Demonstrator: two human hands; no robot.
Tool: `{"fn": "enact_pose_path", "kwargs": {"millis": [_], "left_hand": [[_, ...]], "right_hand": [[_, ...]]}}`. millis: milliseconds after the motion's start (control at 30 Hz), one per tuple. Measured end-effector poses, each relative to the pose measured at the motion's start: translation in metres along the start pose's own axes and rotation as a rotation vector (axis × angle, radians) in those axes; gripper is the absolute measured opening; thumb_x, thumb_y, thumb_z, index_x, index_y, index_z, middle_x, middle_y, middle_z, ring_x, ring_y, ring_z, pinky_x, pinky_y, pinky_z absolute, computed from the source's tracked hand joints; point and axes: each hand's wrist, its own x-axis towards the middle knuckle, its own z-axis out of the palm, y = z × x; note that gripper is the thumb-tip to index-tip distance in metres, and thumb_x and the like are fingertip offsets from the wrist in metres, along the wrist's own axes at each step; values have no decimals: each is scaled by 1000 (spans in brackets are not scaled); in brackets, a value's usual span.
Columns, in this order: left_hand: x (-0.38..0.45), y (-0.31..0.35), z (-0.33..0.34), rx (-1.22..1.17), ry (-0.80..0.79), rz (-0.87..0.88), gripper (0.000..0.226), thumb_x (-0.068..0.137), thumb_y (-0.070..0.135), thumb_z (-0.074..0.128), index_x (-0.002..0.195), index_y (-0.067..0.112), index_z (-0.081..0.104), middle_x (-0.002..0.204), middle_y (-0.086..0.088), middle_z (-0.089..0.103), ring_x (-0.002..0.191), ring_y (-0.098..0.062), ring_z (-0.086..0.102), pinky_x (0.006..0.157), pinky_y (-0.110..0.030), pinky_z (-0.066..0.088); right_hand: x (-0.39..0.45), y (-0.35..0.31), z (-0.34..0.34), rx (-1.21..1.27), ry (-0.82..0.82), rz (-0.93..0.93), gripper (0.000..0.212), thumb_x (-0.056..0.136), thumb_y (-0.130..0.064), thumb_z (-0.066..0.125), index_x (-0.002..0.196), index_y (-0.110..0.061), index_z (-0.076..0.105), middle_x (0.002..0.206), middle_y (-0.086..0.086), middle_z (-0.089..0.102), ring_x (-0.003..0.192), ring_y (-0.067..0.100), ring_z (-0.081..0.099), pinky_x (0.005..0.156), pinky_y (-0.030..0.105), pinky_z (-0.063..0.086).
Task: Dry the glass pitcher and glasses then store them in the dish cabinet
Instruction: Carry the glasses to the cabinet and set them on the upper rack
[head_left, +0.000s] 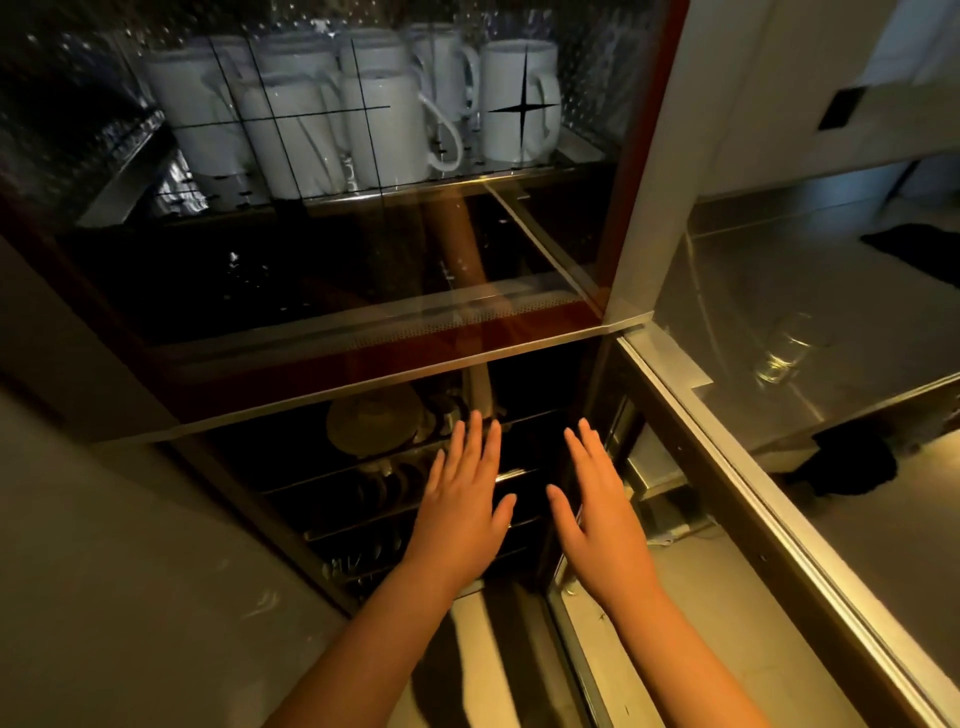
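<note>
I face a dish cabinet (363, 358) with dark glass doors. My left hand (462, 509) and my right hand (597, 509) are both stretched out flat, fingers straight, palms toward the lower glass door, holding nothing. Whether they touch the glass I cannot tell. A clear glass (784, 348) stands on the steel counter (779, 270) to the right of the cabinet. No pitcher shows.
Several white mugs (384, 119) fill the upper shelf behind the glass. Plates and bowls (374, 426) sit on wire racks in the lower part. A dark cloth (919, 249) lies far right on the counter, and another dark cloth (852, 462) hangs off its front edge.
</note>
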Motion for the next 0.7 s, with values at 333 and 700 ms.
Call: {"fn": "enact_pose_path", "kwargs": {"millis": [333,700], "left_hand": [[24,64,-77,-25,132,251,74,99,39,34,138,32,-28,148,8,-37,136,-9,-32,115,-30,-12],[123,173,-92,-11,117,570,69,99,38,35,148,27,-13,153,6,-25,139,-10,-24,112,-26,-12]], "right_hand": [[60,-45,-101,-36,266,-131,59,96,-22,49,148,-21,22,156,-11,8,143,0,2,106,4,-1],[95,38,-216,-378,329,2,61,94,-28,50,148,-22,23,158,-5,8,144,9,3,113,27,15]]}}
